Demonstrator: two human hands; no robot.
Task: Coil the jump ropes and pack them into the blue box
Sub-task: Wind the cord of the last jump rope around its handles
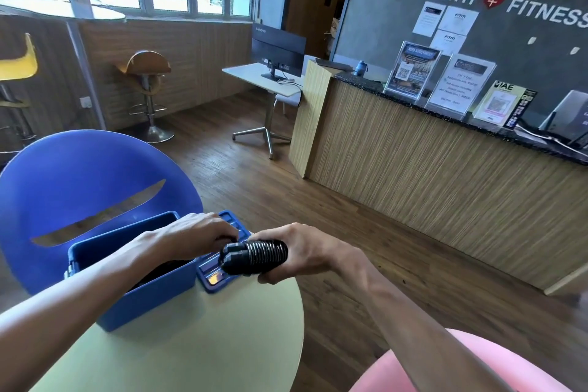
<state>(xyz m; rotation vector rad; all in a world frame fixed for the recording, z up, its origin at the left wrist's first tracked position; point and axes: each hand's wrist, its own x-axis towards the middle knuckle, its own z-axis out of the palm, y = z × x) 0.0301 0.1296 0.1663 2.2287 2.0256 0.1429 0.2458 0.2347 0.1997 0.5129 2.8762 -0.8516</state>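
Jump-rope handles (pixel 254 256), black and ribbed, lie bundled together in the right hand (pixel 286 253), whose fingers and thumb are wrapped firmly round them; the bundle hangs just over the blue lid (pixel 222 267) that lies flat on the pale round table (pixel 206 344), right beside the blue box (pixel 149 289); the cord itself is not visible at the handles, so whether it is coiled in the palm I cannot tell. Something dark lies inside the box, likely rope already packed, though it is too shadowed to be sure.

The left hand (pixel 197 232) reaches across the open box, its fingers curled downward at the far rim where box meets lid; whether it grips the rim, pinches a strand or simply steadies the box is hidden by the knuckles, so I cannot tell.

By my reading, coiling of this rope is done or nearly so, and the packing step is in hand; the handles sit at the box's mouth but not yet inside. The next move would call for swinging the bundle leftward over the opening and lowering it in without letting the loops spring loose; the left hand would need to clear the opening or hold the box still; afterwards the lid waits close by for closing.

A blue chair (pixel 79 188) stands behind the table.
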